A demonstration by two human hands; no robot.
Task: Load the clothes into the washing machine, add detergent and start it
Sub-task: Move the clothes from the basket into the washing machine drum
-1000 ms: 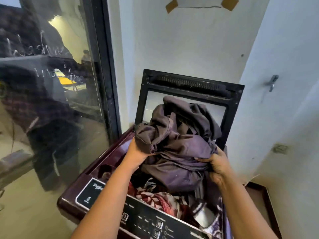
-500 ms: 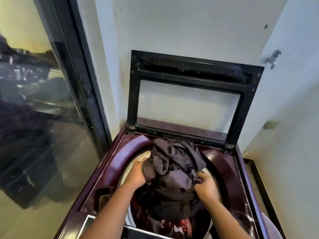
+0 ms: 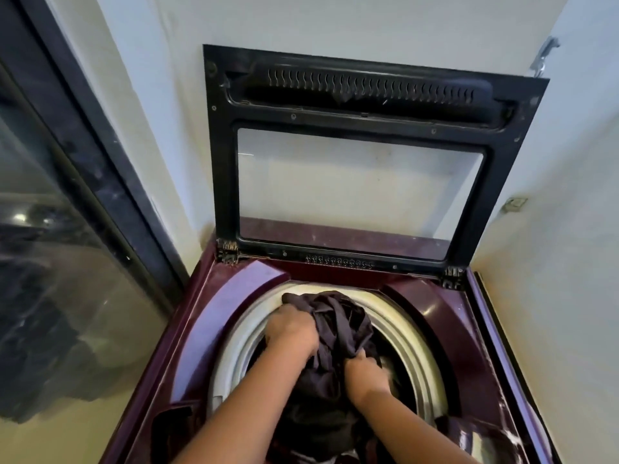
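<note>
A maroon top-loading washing machine (image 3: 217, 306) stands in front of me with its black-framed glass lid (image 3: 361, 105) raised against the wall. A bundle of dark purple-grey clothes (image 3: 338, 323) sits in the round drum opening (image 3: 412, 326), partly below the cream rim. My left hand (image 3: 291, 329) presses on the bundle's left side, fingers curled into the cloth. My right hand (image 3: 365, 373) grips the cloth lower on the right. More dark laundry lies under the bundle, mostly hidden by my arms.
A dark-framed glass door (image 3: 67, 262) runs along the left of the machine. White walls close in behind and on the right, with a metal hook (image 3: 544, 56) high on the right wall. A recessed compartment (image 3: 170, 426) sits at the machine's front left.
The bundle has gone from held high above the machine down into the drum opening, with both hands following it. My view has tilted down and closer to the drum.
</note>
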